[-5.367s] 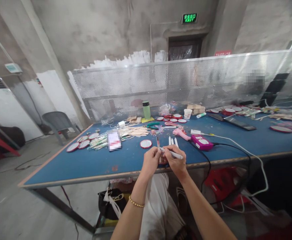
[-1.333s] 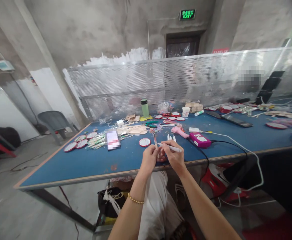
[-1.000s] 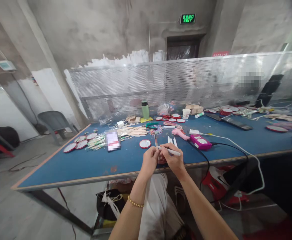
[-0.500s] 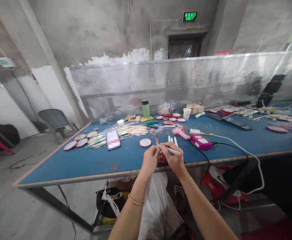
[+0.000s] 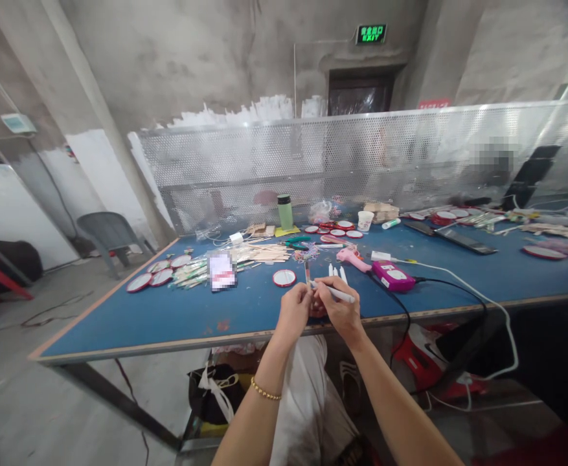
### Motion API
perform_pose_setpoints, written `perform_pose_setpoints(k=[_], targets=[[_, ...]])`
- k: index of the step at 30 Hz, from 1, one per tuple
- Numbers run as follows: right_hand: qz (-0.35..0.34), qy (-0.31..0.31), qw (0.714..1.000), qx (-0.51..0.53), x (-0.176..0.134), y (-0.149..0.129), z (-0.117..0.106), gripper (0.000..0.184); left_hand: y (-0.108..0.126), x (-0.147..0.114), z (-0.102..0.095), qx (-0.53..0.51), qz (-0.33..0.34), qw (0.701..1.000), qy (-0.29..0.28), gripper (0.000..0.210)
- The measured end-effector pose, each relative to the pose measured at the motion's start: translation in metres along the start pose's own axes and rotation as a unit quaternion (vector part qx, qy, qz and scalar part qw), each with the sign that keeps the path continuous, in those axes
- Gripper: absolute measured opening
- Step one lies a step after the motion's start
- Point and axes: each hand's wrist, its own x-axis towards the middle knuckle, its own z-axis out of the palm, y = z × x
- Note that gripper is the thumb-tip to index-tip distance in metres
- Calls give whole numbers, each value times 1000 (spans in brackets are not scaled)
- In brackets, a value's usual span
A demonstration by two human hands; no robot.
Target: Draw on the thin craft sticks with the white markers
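Left hand (image 5: pixel 294 312): fingers closed on slim banded stick (image 5: pixel 307 272), over near edge of table (image 5: pixel 167 317). Right hand (image 5: pixel 340 307): fingers gripping white pen (image 5: pixel 343 295), tip at stick. Green bottle (image 5: pixel 285 212) capped; white cup (image 5: pixel 364 221), contents unclear.

A workshop: bare concrete wall (image 5: pixel 264 65) at twelve o'clock, lit exit sign (image 5: pixel 371 34) at one, long blue surface (image 5: pixel 167 323) strewn with wooden sticks (image 5: pixel 270 254).

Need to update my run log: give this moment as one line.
left hand: holds narrow strip | right hand: holds white pen, tip near strip | blue table: red-rimmed disc, other white pens beyond hands
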Motion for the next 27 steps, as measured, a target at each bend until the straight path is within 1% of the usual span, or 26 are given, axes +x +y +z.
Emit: perform_pose_setpoints(k=[7, 11, 16, 21, 27], targets=[[-5, -7, 1000, -7, 1, 2, 0, 17, 2, 0, -1, 15, 12, 1000, 5, 31], [-12, -9, 1000, -26, 1, 2, 0, 16, 3, 0, 0, -3, -7, 1000, 2, 31], [-6, 9, 1000, -5, 1, 0, 0, 15, 5, -1, 2, -49, -39, 998, -17, 33], [-9, 14, 1000, -3, 1, -1, 1, 15, 5, -2, 1, -40, -22, 999, -8, 31], [-9, 14, 1000, -8, 1, 1, 1, 16, 5, -2, 2, -47, -22, 999, -8, 32]])
